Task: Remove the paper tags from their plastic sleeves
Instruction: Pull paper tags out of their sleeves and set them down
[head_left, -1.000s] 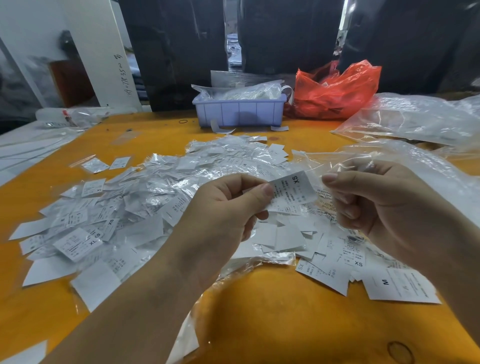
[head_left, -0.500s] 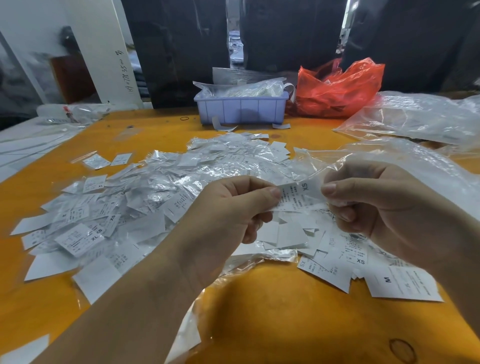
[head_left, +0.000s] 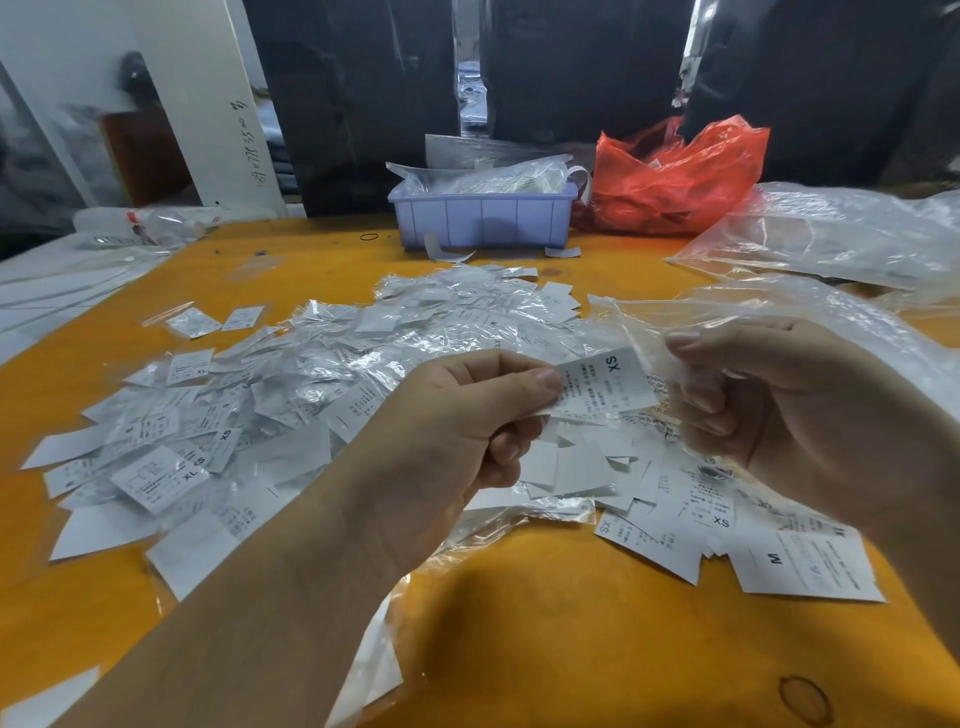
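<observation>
I see my left hand (head_left: 457, 415) pinching an XS paper tag (head_left: 605, 387) by its left edge above the orange bench (head_left: 545, 623) and its heap of sleeved tags (head_left: 291, 384), while my right hand's (head_left: 769, 405) curled fingers (head_left: 696, 345) pinch the clear plastic sleeve (head_left: 655, 371) at the tag's right end.

Orange table (head_left: 571, 623), lilac plastic bin (head_left: 483, 221) at its far edge, red plastic bag (head_left: 675, 182) beside it

tags (head_left: 291, 415) heaped on table (head_left: 571, 623); bin (head_left: 483, 221) behind; bag (head_left: 675, 182) right of bin
</observation>
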